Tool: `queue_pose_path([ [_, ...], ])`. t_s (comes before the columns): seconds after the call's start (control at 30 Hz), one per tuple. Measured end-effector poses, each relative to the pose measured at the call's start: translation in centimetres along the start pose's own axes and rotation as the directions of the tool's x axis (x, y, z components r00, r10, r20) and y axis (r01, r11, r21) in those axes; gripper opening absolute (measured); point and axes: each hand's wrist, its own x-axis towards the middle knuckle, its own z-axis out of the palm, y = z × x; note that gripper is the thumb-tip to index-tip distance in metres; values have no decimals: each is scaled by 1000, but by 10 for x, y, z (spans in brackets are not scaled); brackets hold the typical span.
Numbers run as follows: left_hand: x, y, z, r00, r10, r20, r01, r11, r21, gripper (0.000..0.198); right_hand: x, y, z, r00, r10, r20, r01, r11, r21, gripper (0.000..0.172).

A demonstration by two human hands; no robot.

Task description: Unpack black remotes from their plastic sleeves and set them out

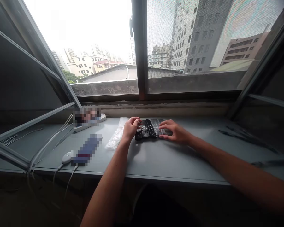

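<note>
Slim black plastic remotes, laid lengthwise away, are flanked by the left hand, hold unclear, and the loosely spread right hand.

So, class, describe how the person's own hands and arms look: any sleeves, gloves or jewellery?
The left hand and right hand wear no gloves. Both forearms are bare, with no sleeve in view. No watch or bracelet shows at either wrist; rings are too small to rule out.
</note>
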Motion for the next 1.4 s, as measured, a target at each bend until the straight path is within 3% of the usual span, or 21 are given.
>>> queue_pose_path([
  [0.1, -2, -4, -2, 988, 155, 12, -153, 953, 260, 16, -1, 3, 7, 998, -39, 57, 40, 999, -4, 51],
  [0.23, -5, -7, -2, 944, 313, 105, -317, 772, 551, 19, -2, 4, 12, 995, -54, 87, 56, 998, -9, 44],
  [0.33, -7, -8, -1, 915, 355, 191, -392, 672, 628, 23, -1, 2, 14, 996, -80, 45, 81, 996, -28, 43],
  [0.47, -8, -11, 0, 904, 338, 262, -423, 610, 670, 26, -1, -3, 21, 991, -124, 42, 127, 989, -80, 57],
  [0.57, -7, -11, -3, 918, 312, 244, -388, 583, 714, 31, 1, -8, 26, 989, -135, 58, 141, 985, -95, 55],
  [0.7, -6, -12, -13, 946, 305, 113, -271, 545, 793, 37, 4, -14, 30, 987, -159, 34, 161, 983, -93, 41],
  [0.83, -5, -17, -28, 959, 261, -107, -47, 523, 851, 35, 5, -18, 28, 989, -147, 14, 148, 985, -92, 37],
  [0.93, -3, -24, -37, 960, 158, -229, 119, 512, 851, 33, 4, -21, 27, 992, -129, 17, 129, 989, -68, 37],
  [1.03, -2, -27, -42, 967, 77, -243, 178, 479, 859, 34, 4, -22, 27, 993, -114, 13, 115, 992, -53, 38],
  [1.2, -3, -25, -43, 974, 95, -205, 144, 440, 886, 31, 3, -23, 28, 995, -102, 18, 102, 993, -61, 37],
  [1.4, -4, -14, -46, 971, 83, -225, 182, 354, 917, 29, 3, -22, 28, 995, -102, 19, 103, 992, -69, 37],
])
